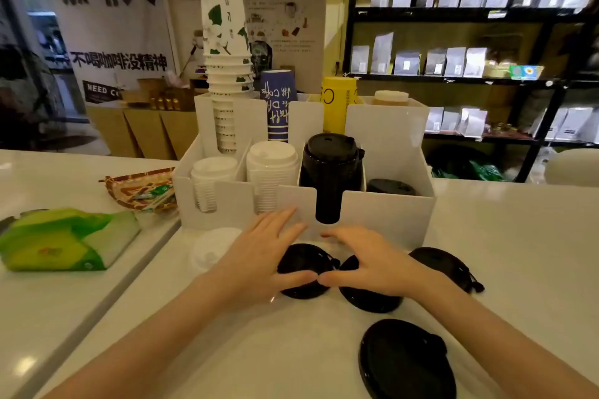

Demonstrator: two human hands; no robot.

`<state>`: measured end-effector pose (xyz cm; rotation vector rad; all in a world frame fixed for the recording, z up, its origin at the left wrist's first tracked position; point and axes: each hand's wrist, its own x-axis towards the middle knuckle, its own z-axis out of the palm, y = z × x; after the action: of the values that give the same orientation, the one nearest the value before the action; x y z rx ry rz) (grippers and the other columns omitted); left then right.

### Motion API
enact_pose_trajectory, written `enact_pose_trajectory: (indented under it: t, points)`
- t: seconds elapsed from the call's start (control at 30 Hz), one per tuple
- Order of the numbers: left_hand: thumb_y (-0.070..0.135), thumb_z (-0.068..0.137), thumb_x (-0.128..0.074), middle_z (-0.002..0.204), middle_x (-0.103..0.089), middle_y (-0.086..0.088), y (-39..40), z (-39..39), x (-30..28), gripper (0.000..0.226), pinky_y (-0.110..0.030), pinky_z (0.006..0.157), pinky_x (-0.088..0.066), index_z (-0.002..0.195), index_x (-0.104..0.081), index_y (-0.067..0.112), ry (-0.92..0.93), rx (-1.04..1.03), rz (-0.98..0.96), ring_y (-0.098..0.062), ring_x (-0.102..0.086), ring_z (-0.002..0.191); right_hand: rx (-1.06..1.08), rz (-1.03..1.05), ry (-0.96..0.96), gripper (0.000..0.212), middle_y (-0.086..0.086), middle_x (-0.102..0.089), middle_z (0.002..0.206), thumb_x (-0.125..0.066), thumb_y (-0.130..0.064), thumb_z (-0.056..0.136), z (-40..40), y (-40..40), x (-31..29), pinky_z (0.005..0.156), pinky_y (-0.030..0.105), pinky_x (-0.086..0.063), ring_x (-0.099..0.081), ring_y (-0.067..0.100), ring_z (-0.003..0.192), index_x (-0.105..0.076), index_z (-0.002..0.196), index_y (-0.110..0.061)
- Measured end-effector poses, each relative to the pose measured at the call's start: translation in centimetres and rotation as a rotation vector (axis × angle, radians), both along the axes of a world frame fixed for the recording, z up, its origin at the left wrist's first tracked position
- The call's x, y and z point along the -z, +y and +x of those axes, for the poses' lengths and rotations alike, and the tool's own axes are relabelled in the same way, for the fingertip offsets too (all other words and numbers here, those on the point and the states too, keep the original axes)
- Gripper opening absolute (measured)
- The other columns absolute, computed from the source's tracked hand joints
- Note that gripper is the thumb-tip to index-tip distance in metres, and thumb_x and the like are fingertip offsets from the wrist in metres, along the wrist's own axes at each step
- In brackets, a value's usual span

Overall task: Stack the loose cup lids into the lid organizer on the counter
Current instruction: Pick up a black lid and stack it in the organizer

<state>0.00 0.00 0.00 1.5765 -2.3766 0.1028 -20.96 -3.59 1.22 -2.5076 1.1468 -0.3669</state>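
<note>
A white lid organizer (pixel 389 214) stands on the counter. It holds two stacks of white lids (pixel 272 159), a tall stack of black lids (pixel 329 168) and a low black stack (pixel 390 186). Several loose black lids lie in front of it. My left hand (pixel 259 256) rests with spread fingers over one black lid (pixel 303 264). My right hand (pixel 369 261) covers a second black lid (pixel 366 296). The two thumbs touch. A third black lid (pixel 444 266) lies to the right, a fourth (pixel 405 361) nearer me. A loose white lid (pixel 212 246) lies left of my left hand.
Stacked paper cups (pixel 227 52), a blue cup sleeve (pixel 278 104) and a yellow one (pixel 337 104) fill the organizer's back row. A green tissue pack (pixel 61 240) and a woven tray (pixel 142 188) sit on the left counter. Shelves with bags (pixel 470 61) stand behind.
</note>
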Motion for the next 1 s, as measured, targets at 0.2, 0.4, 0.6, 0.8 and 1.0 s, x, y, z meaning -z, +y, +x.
enact_pose_trajectory:
  t: [0.2,0.4,0.6,0.8,1.0]
  points:
    - [0.087,0.063,-0.023,0.119,-0.059,0.000,0.2,0.1,0.5,0.085,-0.023,0.104,0.023,0.116,-0.050,0.026,-0.144,0.052,-0.099,-0.015,-0.042,0.120,-0.040,0.028,0.084,0.070,-0.005,-0.058,0.124,-0.057,-0.066,0.067,0.5,0.0,0.4,0.091,0.033,-0.046,-0.052,0.013,0.108,-0.042,0.126,-0.031]
    - [0.084,0.062,-0.032,0.112,-0.063,0.005,0.3,0.0,0.3,0.081,-0.021,0.101,0.024,0.117,-0.049,0.028,-0.085,0.057,0.017,-0.010,-0.052,0.108,-0.021,0.039,0.055,0.066,-0.004,-0.057,0.127,-0.060,-0.057,0.072,0.5,-0.1,0.8,0.093,0.034,-0.045,-0.052,0.014,0.112,-0.042,0.128,-0.028]
    - [0.071,0.058,-0.059,0.106,-0.062,0.003,-0.5,-0.2,-2.9,0.071,-0.026,0.090,-0.033,0.115,-0.052,0.030,0.048,0.021,0.209,-0.014,-0.051,0.097,0.052,0.251,-0.206,0.060,-0.006,-0.054,0.127,-0.066,-0.043,0.074,0.4,-0.1,0.3,0.085,0.017,-0.038,-0.048,0.002,0.110,-0.044,0.128,-0.028]
    - [0.053,0.060,-0.072,0.106,-0.061,0.011,-0.9,-0.1,-8.1,0.055,-0.019,0.082,-0.044,0.110,-0.056,0.035,0.332,0.156,0.202,0.000,-0.051,0.097,0.076,0.288,-0.491,0.052,-0.007,-0.060,0.118,-0.069,-0.039,0.072,-0.1,0.3,-2.8,0.098,0.033,-0.044,-0.056,0.005,0.109,-0.050,0.119,-0.029]
    - [0.056,0.050,-0.068,0.105,-0.060,0.017,-1.6,-0.8,-12.3,0.059,-0.014,0.084,-0.040,0.105,-0.057,0.039,0.513,0.211,0.100,0.005,-0.049,0.102,0.106,0.118,-0.630,0.052,-0.006,-0.063,0.113,-0.066,-0.044,0.069,-0.7,-0.1,-7.1,0.099,0.042,-0.044,-0.057,0.008,0.107,-0.052,0.117,-0.029]
